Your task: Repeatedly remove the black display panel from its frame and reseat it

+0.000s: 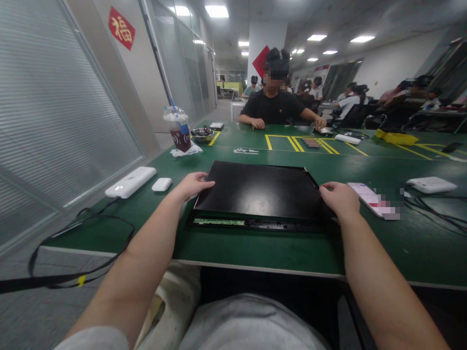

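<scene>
A flat, dark screen panel (251,189) lies over a shallow black frame (288,225) on the green table. Along the near edge of the frame a strip of green circuit board (219,222) shows. My left hand (193,185) is closed on the panel's left edge, thumb on top and fingers underneath. That edge looks slightly raised and shifted from the frame. My right hand (339,197) is closed at the right side, its fingertips pinching the frame's edge. Whether it also touches the panel, I cannot tell.
Left of my hands are a white power bank (130,182) with a cable, a white earbud case (161,184) and a drink cup (179,131). To the right lie a phone (368,197) and a white box-shaped device (431,184) with cables. A person (275,104) sits across the table (255,253).
</scene>
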Demonstrator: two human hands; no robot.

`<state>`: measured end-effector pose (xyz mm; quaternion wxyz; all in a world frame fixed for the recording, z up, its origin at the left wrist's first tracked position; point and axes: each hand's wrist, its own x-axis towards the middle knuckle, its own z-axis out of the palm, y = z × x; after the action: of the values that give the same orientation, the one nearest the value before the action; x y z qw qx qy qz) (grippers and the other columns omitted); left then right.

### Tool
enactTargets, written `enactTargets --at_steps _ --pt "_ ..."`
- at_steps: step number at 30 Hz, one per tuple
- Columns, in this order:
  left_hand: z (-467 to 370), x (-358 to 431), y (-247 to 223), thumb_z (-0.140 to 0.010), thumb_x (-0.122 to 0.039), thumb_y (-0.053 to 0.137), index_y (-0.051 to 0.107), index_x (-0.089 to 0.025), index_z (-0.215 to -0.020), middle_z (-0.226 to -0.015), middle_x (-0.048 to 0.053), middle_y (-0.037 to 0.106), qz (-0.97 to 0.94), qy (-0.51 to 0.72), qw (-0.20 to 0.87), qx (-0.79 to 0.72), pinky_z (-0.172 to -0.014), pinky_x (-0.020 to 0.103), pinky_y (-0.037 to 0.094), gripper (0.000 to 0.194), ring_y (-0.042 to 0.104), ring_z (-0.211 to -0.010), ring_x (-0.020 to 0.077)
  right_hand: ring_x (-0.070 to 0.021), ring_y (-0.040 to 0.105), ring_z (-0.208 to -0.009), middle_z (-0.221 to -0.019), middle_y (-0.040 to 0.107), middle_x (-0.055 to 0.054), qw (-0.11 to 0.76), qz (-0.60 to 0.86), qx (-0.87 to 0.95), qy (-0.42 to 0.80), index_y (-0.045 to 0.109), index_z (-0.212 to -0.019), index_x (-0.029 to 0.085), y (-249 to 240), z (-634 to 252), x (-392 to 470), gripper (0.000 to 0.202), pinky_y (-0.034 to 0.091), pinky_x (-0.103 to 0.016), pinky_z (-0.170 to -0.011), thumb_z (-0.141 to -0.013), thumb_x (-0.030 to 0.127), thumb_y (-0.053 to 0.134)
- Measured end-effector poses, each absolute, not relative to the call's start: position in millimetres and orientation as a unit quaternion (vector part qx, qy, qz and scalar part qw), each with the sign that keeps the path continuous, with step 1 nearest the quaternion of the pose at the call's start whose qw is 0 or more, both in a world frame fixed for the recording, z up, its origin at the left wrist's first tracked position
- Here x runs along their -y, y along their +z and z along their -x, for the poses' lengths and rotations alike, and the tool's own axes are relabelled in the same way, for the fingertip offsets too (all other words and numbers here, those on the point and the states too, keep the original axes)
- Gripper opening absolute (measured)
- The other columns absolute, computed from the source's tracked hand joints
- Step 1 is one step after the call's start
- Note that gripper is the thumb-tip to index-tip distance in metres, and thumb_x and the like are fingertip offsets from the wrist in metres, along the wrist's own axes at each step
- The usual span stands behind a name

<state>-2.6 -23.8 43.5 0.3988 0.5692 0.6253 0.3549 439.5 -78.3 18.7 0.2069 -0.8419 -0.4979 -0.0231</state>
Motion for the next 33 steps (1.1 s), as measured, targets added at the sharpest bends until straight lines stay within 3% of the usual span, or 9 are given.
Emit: enactTargets --at_steps 9,18,24,33 --pt "2 24 44 -0.062 -0.028 0.087 0.071 -0.008 -0.116 -0.066 -0.002 0.061 -0.570 0.342 0.402 -0.630 -0.055 0.026 0.038 0.059 0.059 -0.063 0.0167 -0.0299 0.071 -0.089 -0.092 0.079 -0.010 0.259 0.834 0.487 0.003 0.082 -0.101 0.024 18 -443 78 0.037 0.053 -0.039 -0.077 -0.080 0.038 0.055" --pt "1 24 45 -0.062 -0.028 0.086 0.074 -0.010 -0.107 -0.061 -0.003 0.057 -0.571 0.338 0.392 -0.637 -0.052 0.025 0.035 0.051 0.054 -0.058 0.0149 -0.0319 0.070 -0.108 -0.112 0.076 -0.013 0.174 0.832 0.526 0.035 0.080 -0.117 0.021 2 -453 66 0.045 0.053 -0.041 -0.095 -0.084 0.038 0.055" --pt "1 22 43 -0.060 -0.031 0.087 0.075 -0.012 -0.107 -0.065 -0.001 0.062 -0.575 0.339 0.376 -0.642 -0.053 0.025 0.039 0.053 0.057 -0.059 0.0158 -0.0378 0.057 -0.131 -0.128 0.067 -0.022 0.126 0.828 0.545 0.040 0.073 -0.131 0.013 -7 -447 56 0.056 0.044 -0.048 -0.110 -0.088 0.046 0.057" --pt "5 16 33 -0.062 -0.027 0.086 0.078 -0.017 -0.085 -0.068 0.001 0.064 -0.600 0.316 0.334 -0.655 -0.057 0.028 0.045 0.027 0.059 -0.062 0.0176 -0.0360 0.061 -0.126 -0.121 0.071 -0.019 0.128 0.819 0.558 0.046 0.075 -0.126 0.014 -8 -452 56 0.051 0.047 -0.048 -0.109 -0.086 0.045 0.064"
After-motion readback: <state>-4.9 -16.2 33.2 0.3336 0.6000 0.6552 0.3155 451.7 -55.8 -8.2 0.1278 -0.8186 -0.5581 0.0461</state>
